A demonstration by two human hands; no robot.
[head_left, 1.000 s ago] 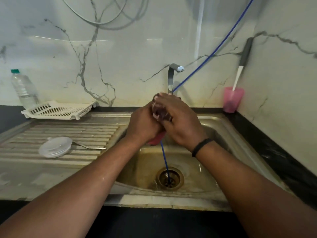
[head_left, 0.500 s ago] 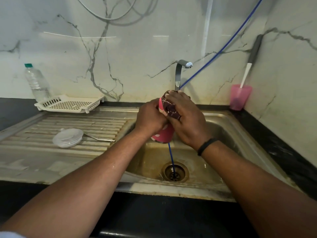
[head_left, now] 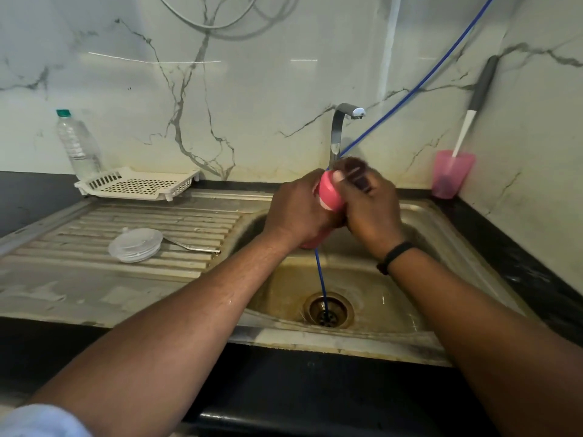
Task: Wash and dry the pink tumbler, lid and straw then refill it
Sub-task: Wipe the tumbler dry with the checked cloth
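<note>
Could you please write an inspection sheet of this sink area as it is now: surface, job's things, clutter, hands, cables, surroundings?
Surface: steel drainboard and sink basin, stained; no water seen running.
Job's things: pink tumbler held over the basin; clear lid and metal straw lying on the drainboard.
Clutter: white rack, water bottle, pink cup with a brush.
Hands: left hand grips the tumbler; right hand presses a dark cloth on it, fingers curled.
Cables: blue tube runs from the wall into the drain; grey cables on the wall.
Surroundings: marble wall, tap, black counter.
</note>
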